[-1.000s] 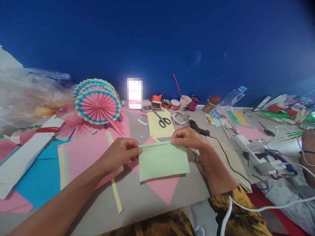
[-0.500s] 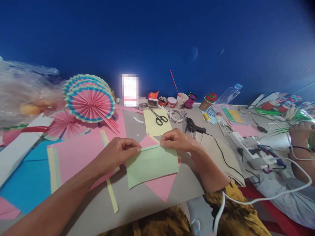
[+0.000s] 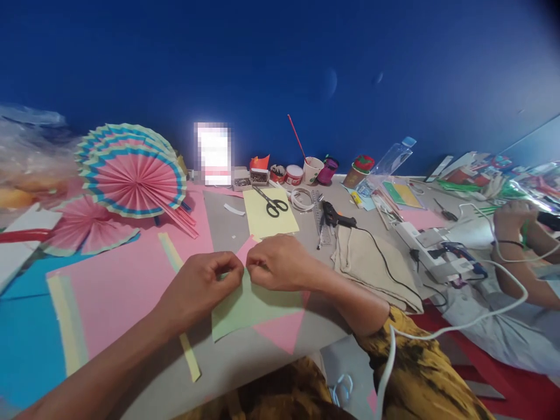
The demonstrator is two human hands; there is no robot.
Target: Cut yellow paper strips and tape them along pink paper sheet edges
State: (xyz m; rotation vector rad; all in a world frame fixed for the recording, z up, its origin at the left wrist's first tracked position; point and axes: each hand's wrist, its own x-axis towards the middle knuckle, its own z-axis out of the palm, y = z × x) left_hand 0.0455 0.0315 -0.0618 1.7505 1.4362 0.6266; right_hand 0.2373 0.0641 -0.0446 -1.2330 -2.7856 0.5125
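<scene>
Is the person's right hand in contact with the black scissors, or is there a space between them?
Apart. The head view shows bare yellow paper between the knuckles of the right hand and the handles of the black scissors.

Centre: left hand (image 3: 195,286) and right hand (image 3: 280,262), both bare. Lower right: mustard sleeve (image 3: 420,361) with dark blotches, white cable (image 3: 387,367) before it. Lower centre: garment (image 3: 280,389), apparently matching.

right hand (image 3: 280,262) closer to left hand (image 3: 200,284), green paper (image 3: 254,309) more covered
</scene>
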